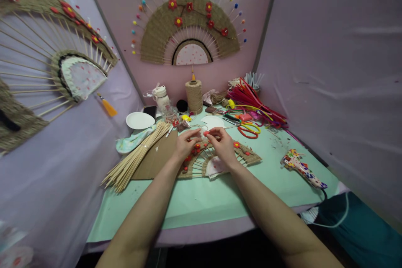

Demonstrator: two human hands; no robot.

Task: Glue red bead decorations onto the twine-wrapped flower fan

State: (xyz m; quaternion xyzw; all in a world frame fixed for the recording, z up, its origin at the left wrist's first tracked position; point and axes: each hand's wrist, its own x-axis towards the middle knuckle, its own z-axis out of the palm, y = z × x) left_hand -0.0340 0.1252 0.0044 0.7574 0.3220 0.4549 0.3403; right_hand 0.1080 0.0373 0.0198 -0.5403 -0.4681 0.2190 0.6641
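My right hand (223, 145) is closed, pinching a small red piece (206, 133) between thumb and fingertips; its exact kind is too small to make out. Just left of that piece is my left hand (187, 145), fingers curved and apart, with nothing visible in them. Both hands are above a small woven fan (253, 157) decorated with red flowers and thin sticks. The fan lies partly on a brown cardboard sheet (147, 167), and my hands and right forearm cover part of it.
A bundle of thin sticks (138, 157) lies left, near a white plate (140, 120). Behind stand a twine spool (194, 96) and white bottle (161, 99). Scissors (249, 130) and red pipe cleaners (251, 100) lie right, with a patterned glue gun (303, 168) nearer. Large fans hang behind and left.
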